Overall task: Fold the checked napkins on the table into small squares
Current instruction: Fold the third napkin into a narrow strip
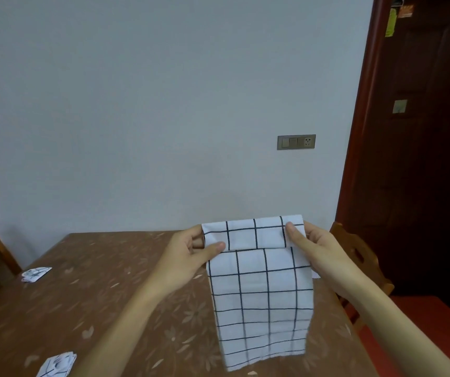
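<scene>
A: Biggest first. Pale plain wall (164, 104) fills 12 o'clock; dark red-brown wooden door (422, 131) at 3.

B: Table (109, 295)?

A: Brown covering with a faded leaf-and-flower print, slight sheen, spread from 6 to 9. A wooden chair (354, 248) stands off its edge at 4.

B: The checked napkin (262, 300), where?

A: In the air over the table's right part, about 5 o'clock. A white woven rectangle with a thin dark grid. The long axis runs 12 to 6 and it hangs limp. The top is turned over toward the camera as a short flap. The bottom hem is blurred, so I can't tell if it meets the table.

B: Grip?

A: The left hand (188, 257) pinches the flap's left end, thumb on the near face and fingers behind. The right hand (316, 251) pinches the right end the same way.

B: Smaller items?

A: One folded napkin (35, 274) lies at 8 and a second folded one (58, 364) at 7, both small checked packets lying flat. A grey metal switch plate (296, 142) is on the wall at 2.
</scene>
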